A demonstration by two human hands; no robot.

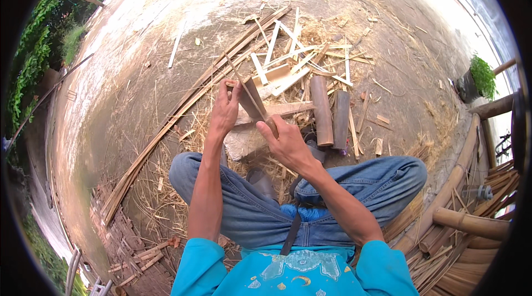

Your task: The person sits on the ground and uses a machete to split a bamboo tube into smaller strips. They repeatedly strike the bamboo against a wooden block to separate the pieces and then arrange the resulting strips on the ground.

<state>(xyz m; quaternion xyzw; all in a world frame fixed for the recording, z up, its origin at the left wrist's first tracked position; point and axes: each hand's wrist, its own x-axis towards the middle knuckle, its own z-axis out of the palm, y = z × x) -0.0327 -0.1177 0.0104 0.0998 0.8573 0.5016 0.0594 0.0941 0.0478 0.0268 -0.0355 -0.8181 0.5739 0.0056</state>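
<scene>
My left hand (224,112) is closed around the side of a dark brown bamboo piece (252,99), thumb and fingers near its upper end. A long, narrow knife (239,77) lies slantwise against the bamboo, seen almost edge-on, its tip pointing up and left. My right hand (287,142) is wrapped around the knife's handle end, thumb stretched along it. Whether the blade is sunk into the bamboo I cannot tell. Just below the bamboo sits a pale wooden block (242,145) between my feet, with a rough length of wood (288,109) behind it.
Two dark bamboo sections (321,110) lie right of the block. Pale split strips (277,69) are heaped beyond my hands. Long bamboo slats (183,109) run along the left. Straw and shavings cover the ground. Bamboo poles (471,224) and a potted plant (475,83) stand at the right.
</scene>
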